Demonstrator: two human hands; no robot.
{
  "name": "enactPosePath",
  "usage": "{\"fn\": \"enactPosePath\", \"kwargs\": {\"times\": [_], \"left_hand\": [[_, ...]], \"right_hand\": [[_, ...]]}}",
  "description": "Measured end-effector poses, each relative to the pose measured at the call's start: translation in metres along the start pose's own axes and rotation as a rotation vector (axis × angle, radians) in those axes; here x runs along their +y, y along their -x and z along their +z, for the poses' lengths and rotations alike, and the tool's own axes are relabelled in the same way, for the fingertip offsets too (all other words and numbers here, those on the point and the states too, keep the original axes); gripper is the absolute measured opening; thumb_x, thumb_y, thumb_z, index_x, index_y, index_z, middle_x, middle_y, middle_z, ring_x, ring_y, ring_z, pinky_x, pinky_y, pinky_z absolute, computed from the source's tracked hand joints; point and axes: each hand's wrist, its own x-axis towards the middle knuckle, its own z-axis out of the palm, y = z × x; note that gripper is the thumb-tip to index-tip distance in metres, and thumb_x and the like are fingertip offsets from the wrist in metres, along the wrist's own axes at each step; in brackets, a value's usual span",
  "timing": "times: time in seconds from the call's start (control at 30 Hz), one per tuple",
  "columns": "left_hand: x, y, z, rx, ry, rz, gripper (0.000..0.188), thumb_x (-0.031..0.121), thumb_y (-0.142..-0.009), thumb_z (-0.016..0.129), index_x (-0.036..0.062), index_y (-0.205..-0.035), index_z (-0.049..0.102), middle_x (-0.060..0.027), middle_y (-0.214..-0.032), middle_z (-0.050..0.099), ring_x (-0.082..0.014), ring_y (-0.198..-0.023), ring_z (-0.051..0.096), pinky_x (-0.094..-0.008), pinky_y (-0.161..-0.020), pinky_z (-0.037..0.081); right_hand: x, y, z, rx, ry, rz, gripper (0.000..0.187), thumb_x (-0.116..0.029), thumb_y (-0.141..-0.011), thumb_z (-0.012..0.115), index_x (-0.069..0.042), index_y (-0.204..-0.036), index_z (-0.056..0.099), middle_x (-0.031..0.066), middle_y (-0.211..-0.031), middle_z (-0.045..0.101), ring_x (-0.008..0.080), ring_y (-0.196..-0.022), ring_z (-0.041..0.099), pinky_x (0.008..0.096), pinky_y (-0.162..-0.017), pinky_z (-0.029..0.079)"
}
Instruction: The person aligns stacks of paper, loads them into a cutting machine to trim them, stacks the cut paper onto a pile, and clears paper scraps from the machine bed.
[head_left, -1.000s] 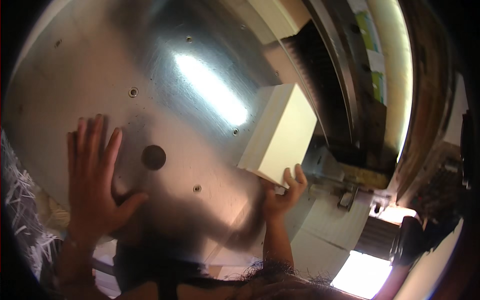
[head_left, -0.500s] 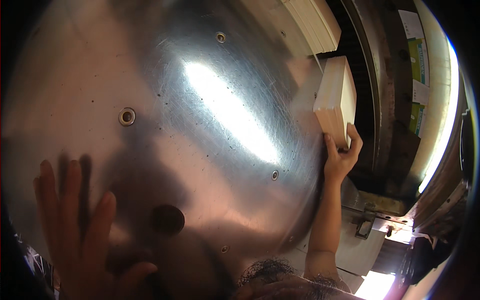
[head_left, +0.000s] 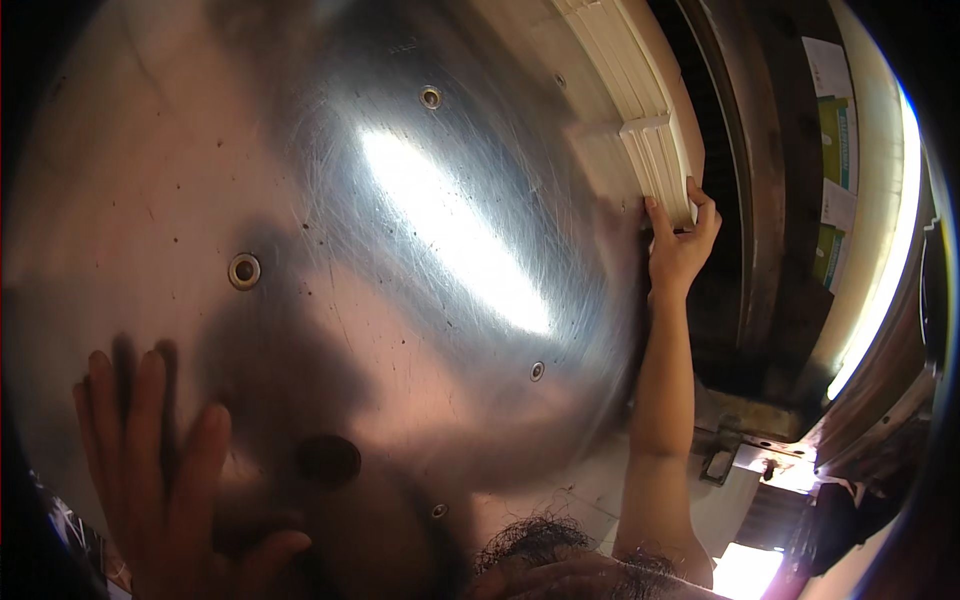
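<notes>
"Cream, layered like sheets, is the stack (head_left: 662, 172) in the right hand (head_left: 683, 250). How firmly is it held?"

"Thumb on one side, fingers on the other, parted only by the stack's width and closed on its near end. How hard they squeeze, I can't tell."

"And where does it lie?"

"Along the right edge of the metal table (head_left: 130, 250), toward the far end. Its far end meets a second stack (head_left: 615, 70), also cream, further up that same edge."

"The left hand (head_left: 155, 490)?"

"At the table's near left, palm down, fingers spread, nothing in its grasp. Whether the whole palm presses on the metal isn't clear."

"What has changed?"

"Half a second ago a gap showed between the two stacks — now they stand end to end. A second ago the held one was much nearer the person, over the table's right side. The left hand looks almost the same as half a second ago."

"And further out?"

"A dark round hole (head_left: 328, 460) near the table's near side, right of the left hand; a ring fitting (head_left: 244, 271) set in the table, further off. Past the table's right edge, a dark machine frame (head_left: 770, 250) with green-and-white labels (head_left: 838, 140) — then a bright curved strip (head_left: 885, 290)."
</notes>
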Motion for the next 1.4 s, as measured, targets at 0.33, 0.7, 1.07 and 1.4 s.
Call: {"fn": "enactPosePath", "kwargs": {"times": [0.33,0.7,1.07,1.4], "left_hand": [[-0.005,-0.005,0.010,0.142,0.211,0.052,0.086,0.075,-0.096,0.046,0.0205,-0.162,0.039,-0.0173,-0.170,0.030,-0.0472,-0.156,0.022,-0.0703,-0.122,0.015],[0.001,-0.003,0.004,0.046,0.090,-0.008,0.093,0.077,-0.094,0.050,0.0081,-0.155,0.043,-0.0303,-0.161,0.037,-0.0568,-0.151,0.028,-0.0736,-0.119,0.020],[0.006,-0.006,-0.002,0.057,0.077,0.013,0.091,0.075,-0.093,0.052,0.0060,-0.152,0.047,-0.0302,-0.161,0.038,-0.0547,-0.152,0.026,-0.0721,-0.121,0.018],[0.005,-0.006,0.001,0.084,0.072,0.012,0.091,0.074,-0.091,0.055,0.0048,-0.151,0.051,-0.0278,-0.161,0.038,-0.0511,-0.153,0.027,-0.0695,-0.123,0.017]], "right_hand": [[0.021,-0.019,0.012,-0.028,0.019,-0.041,0.057,-0.009,-0.079,0.090,-0.006,-0.129,0.062,0.0160,-0.135,0.058,0.0324,-0.128,0.050,0.0413,-0.108,0.042],[0.018,-0.018,0.013,0.050,-0.049,0.284,0.090,-0.037,-0.074,0.095,0.014,-0.137,0.056,0.0227,-0.129,0.068,0.0284,-0.118,0.065,0.0357,-0.103,0.048],[0.039,-0.019,0.009,-0.091,-0.201,0.275,0.062,-0.042,-0.089,0.083,0.010,-0.119,0.070,0.0192,-0.108,0.077,0.0217,-0.103,0.071,0.0331,-0.089,0.053],[0.039,-0.018,0.015,-0.021,-0.164,0.285,0.073,-0.059,-0.088,0.075,0.008,-0.116,0.072,0.0204,-0.099,0.077,0.0269,-0.097,0.074,0.0369,-0.086,0.054]]}}
